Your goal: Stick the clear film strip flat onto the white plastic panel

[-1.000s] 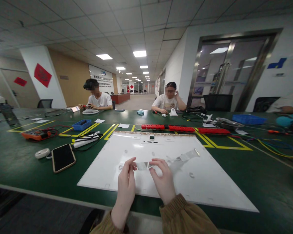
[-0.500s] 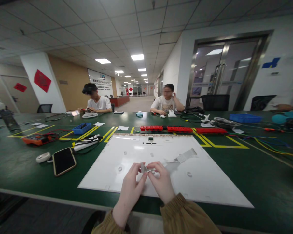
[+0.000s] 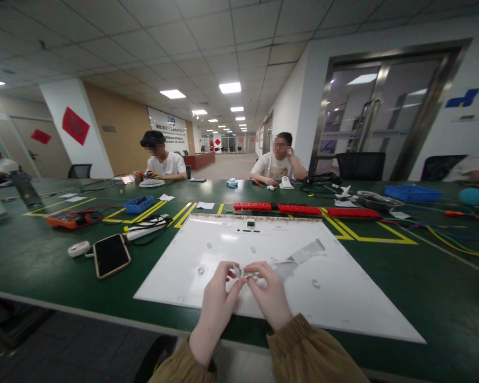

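Note:
Over a large white panel point(image 3: 171, 284), my two hands meet with their fingertips close together. My left hand point(image 3: 219, 300) pinches a small thin whitish piece point(image 3: 237, 271), which looks like a bit of peeled strip or film. Its far side is partly hidden by fingers. My right hand point(image 3: 272, 298) is closed on the same whitish material from the other side, thumb against forefinger. Just beyond the right hand, a creased pale grey strip point(image 3: 308, 252) lies on the panel. Whether it joins the held piece, I cannot tell. Small ring-shaped marks point(image 3: 315, 284) show on the panel.
To the left lie a phone point(image 3: 112, 256), a white tape roll point(image 3: 79, 248), an orange multimeter point(image 3: 68, 219) and a small blue tray point(image 3: 139, 204). Red strips point(image 3: 299, 210) run behind the panel. Two people sit across the green table; a larger blue tray point(image 3: 413, 193) stands right.
The whole view has shifted slightly. My fingers have moved a little around the whitish piece, which now stands less upright between them. Both hands stay over the same part of the panel.

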### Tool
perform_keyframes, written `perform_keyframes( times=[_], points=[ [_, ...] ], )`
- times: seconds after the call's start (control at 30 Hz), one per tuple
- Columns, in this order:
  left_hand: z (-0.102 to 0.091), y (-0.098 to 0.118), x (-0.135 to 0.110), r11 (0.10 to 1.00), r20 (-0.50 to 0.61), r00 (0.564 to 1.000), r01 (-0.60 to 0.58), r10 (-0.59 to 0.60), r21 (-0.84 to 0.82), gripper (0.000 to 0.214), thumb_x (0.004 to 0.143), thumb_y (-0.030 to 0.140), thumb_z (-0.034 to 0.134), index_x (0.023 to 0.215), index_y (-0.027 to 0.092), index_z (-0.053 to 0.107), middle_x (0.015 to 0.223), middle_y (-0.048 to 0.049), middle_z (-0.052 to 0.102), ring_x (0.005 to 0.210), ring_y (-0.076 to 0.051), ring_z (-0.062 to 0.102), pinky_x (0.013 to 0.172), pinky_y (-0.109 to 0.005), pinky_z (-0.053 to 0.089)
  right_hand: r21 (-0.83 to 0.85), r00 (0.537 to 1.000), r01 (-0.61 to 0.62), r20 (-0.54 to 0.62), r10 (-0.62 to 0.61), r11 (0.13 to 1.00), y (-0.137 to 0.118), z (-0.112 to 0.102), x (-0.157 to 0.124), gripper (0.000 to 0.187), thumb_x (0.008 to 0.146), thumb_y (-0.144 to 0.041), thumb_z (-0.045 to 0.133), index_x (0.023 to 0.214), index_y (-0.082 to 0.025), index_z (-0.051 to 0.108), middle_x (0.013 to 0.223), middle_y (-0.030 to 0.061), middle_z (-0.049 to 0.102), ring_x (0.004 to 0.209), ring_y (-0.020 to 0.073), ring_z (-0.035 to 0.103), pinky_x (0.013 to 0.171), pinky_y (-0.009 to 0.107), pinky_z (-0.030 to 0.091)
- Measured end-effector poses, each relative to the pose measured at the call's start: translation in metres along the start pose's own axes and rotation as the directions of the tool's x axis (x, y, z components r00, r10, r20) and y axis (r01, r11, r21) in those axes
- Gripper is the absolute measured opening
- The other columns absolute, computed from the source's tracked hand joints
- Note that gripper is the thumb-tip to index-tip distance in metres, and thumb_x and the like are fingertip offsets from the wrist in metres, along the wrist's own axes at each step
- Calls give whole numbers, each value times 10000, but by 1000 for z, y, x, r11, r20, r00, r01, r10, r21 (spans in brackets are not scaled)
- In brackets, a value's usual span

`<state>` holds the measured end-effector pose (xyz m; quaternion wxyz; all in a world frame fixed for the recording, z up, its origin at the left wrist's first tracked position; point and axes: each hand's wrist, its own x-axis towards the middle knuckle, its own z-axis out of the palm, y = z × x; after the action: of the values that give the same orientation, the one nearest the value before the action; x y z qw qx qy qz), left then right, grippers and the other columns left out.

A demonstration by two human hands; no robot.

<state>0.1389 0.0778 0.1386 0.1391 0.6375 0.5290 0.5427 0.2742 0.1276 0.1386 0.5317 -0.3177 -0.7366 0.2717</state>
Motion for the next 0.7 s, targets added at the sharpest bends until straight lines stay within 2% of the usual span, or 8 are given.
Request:
perform_keyframes(
  times=[0.2, 0.7],
  points=[
    [0, 3, -1, 1000, -1, 1000, -16, 16, -3, 164, 882, 266, 493, 1034, 203, 501, 960, -43, 589, 874, -194, 577, 767, -328, 446, 15, 1000, 9, 14, -9, 1000, 0, 1, 0, 137, 748, -137, 506, 796, -176, 629, 854, 37, 613, 853, 187, 575, 723, 309, 449],
    [-1, 8, -1, 994, 75, 991, -105, 107, -29, 218, 912, 216, 432, 1114, 208, 514, 996, -55, 565, 908, -190, 553, 793, -311, 441, 16, 1000, -15, 25, 15, 1000, 0, 0, 1, 160, 720, -169, 498, 802, -175, 635, 844, 49, 620, 826, 193, 578, 689, 313, 467]
  ],
)
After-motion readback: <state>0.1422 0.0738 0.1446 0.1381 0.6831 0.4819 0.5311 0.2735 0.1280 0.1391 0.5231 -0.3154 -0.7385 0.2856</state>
